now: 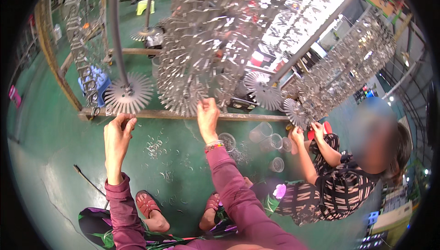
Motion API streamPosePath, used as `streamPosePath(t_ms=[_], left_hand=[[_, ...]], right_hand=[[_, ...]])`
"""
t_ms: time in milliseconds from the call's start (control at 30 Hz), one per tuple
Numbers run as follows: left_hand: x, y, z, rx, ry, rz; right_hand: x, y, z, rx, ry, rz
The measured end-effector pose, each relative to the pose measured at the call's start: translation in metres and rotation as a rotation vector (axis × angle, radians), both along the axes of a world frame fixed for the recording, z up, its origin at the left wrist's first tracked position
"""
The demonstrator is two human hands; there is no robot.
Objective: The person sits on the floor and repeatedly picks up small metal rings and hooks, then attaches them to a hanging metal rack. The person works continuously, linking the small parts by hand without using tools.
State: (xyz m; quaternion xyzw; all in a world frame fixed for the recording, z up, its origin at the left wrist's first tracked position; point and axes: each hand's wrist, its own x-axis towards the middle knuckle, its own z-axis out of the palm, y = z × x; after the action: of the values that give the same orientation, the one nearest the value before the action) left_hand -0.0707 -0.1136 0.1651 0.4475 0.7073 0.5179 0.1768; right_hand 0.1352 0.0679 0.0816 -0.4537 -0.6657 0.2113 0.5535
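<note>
My left hand [118, 137] is raised with thumb and fingertips pinched together, just below a round metal disc [128, 95] with slotted edges on a hanging rod. Whatever the left fingers hold is too small to make out. My right hand [209, 120], wearing a beaded bracelet, pinches at the lower edge of a rack densely hung with shiny metal pieces [178, 85]. Its fingertips are close against the slotted rim there, and any small part between them is hidden.
A wooden beam [160, 115] runs low behind my hands. Small curved metal bits [155, 148] are scattered on the green floor. Clear plastic cups [260, 132] stand to the right. A co-worker [339, 176] sits at the right, hands at another slotted disc [295, 112].
</note>
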Motion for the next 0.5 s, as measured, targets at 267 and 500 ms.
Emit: streamPosePath(t_ms=[267,500], left_hand=[[-0.003,0.005,-0.033,-0.061,-0.122,0.035],[-0.012,0.011,-0.049,-0.055,-0.101,0.040]], right_hand=[[0.005,0.005,-0.008,0.013,0.014,-0.033],[0.011,0.009,-0.007,-0.070,0.046,0.007]])
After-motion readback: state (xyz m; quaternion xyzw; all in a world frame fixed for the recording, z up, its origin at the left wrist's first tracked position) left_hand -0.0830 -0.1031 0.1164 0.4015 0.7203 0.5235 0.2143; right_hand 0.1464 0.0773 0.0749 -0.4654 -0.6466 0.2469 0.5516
